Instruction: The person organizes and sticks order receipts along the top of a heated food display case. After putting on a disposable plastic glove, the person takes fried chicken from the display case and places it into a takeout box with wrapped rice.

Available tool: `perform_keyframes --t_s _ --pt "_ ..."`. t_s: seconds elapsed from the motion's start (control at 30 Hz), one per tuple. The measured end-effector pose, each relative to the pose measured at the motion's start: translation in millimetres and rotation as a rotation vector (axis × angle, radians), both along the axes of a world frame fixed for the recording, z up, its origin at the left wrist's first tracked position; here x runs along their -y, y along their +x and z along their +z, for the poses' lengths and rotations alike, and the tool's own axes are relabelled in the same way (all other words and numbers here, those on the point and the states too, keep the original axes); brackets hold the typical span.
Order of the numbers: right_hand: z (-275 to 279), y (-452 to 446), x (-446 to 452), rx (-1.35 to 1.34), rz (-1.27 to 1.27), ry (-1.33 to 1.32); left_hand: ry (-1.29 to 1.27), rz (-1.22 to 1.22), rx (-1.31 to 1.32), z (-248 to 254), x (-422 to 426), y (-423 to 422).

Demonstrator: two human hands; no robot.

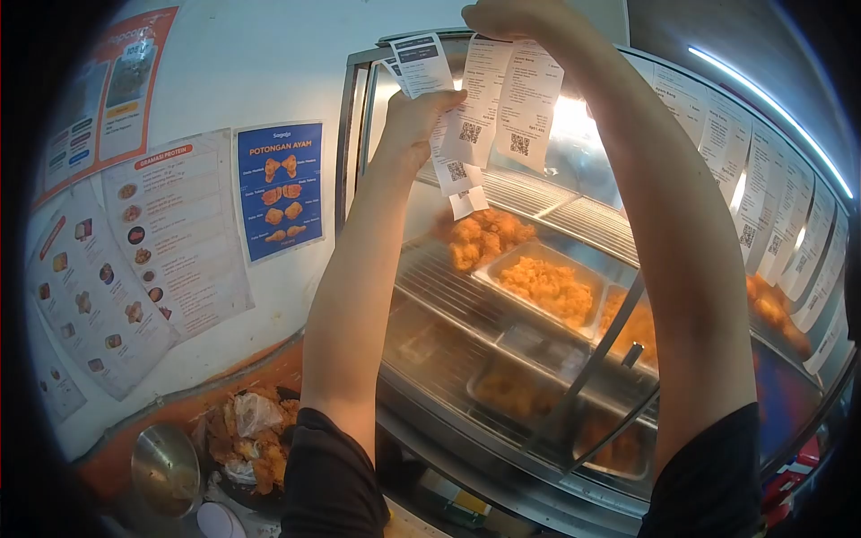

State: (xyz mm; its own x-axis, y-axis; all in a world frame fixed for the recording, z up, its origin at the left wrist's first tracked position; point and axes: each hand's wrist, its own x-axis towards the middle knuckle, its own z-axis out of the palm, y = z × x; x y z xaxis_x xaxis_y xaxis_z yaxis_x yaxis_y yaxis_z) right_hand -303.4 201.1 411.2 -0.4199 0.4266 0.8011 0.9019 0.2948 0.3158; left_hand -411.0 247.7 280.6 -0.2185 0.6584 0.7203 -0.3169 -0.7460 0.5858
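Observation:
Both arms reach up to the top edge of a glass display case (359, 59). My left hand (420, 121) is closed on paper receipts, with the thumb pressed over a white slip (421, 61); more slips hang below it. Higher and to the right, my right hand (502, 18) is at the case's top edge, above two long printed receipts (533, 99) with QR codes. Its fingers are partly cut off by the frame's top, so their hold is unclear. Fried chicken pieces (489, 235) lie behind the glass.
More receipts (717, 134) hang along the case at the right. Metal trays (484, 271) of fried food stand inside. Posters (279, 191) cover the left wall. A metal bowl (167, 471) and a heap of food and crumpled plastic (257, 414) are at the lower left.

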Motion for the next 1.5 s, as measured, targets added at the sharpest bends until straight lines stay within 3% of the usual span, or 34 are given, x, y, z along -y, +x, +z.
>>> perform_keyframes --t_s 0.5,0.57,0.7,0.77,0.8,0.87,0.9,0.97,1.03,1.1,1.13,1.2,1.23,1.3,1.33,1.4,1.47,1.5 --pt "-18.9 3.8 20.4 0.213 -0.089 0.032 -0.013 0.064 -0.005 0.7 -2.0 7.4" --pt "-23.0 -1.7 4.0 0.189 -0.059 0.185 -0.022 0.066 -0.004 -1.2 -4.4 11.0" --pt "-27.4 -0.9 0.0 0.164 -0.126 0.21 0.02 0.051 0.0 -1.8 -14.6 11.5" --pt "-40.2 -3.4 -26.6 0.132 -0.145 0.61 0.023 0.05 0.009 -1.4 -11.3 12.2" --pt "-39.8 -1.1 -22.2 0.131 -0.15 0.618 0.022 0.054 0.019 -1.1 -9.9 11.7" --pt "-41.2 5.3 -13.4 0.081 0.076 0.364 0.056 0.066 0.029 -2.4 -14.2 8.7" --pt "-42.8 5.6 -14.0 0.076 0.071 0.375 0.081 0.082 0.042 -2.1 -14.7 8.1" --pt "-50.5 2.5 -28.4 0.034 0.066 0.615 0.107 0.161 0.065 -4.7 -5.6 8.9" --pt "-49.4 6.0 -38.0 0.006 0.137 0.643 0.11 0.424 0.112 -8.4 0.1 3.0" --pt "-49.4 8.5 -41.2 -0.072 0.289 0.769 0.223 0.455 0.232 -9.0 9.4 -3.3" --pt "-47.8 9.0 -38.9 -0.075 0.287 0.769 0.332 0.485 0.354 -9.4 15.3 -3.5" --pt "-41.3 9.6 -30.4 -0.084 0.148 0.52 0.314 0.452 0.352 -11.1 35.0 -0.9" --pt "-37.7 10.9 -22.9 -0.085 0.147 0.519 0.297 0.422 0.352 -12.2 45.2 1.1" --pt "-28.2 12.3 -7.2 0.046 -0.015 0.189 0.314 0.412 0.301 -13.9 53.8 12.9" --pt "-19.5 13.7 -4.3 0.048 -0.015 0.191 0.251 0.408 0.173 -14.1 57.4 23.2" --pt "1.7 23.3 -2.7 0.005 0.096 -0.124 0.186 0.402 0.047 -13.9 57.1 39.5" --pt "14.6 48.6 -24.5 -0.191 0.161 0.133 0.034 0.349 -0.124 -15.1 48.4 50.0" --pt "12.4 59.7 -4.4 -0.133 0.08 0.084 0.037 0.348 -0.122 -16.4 46.3 52.7"
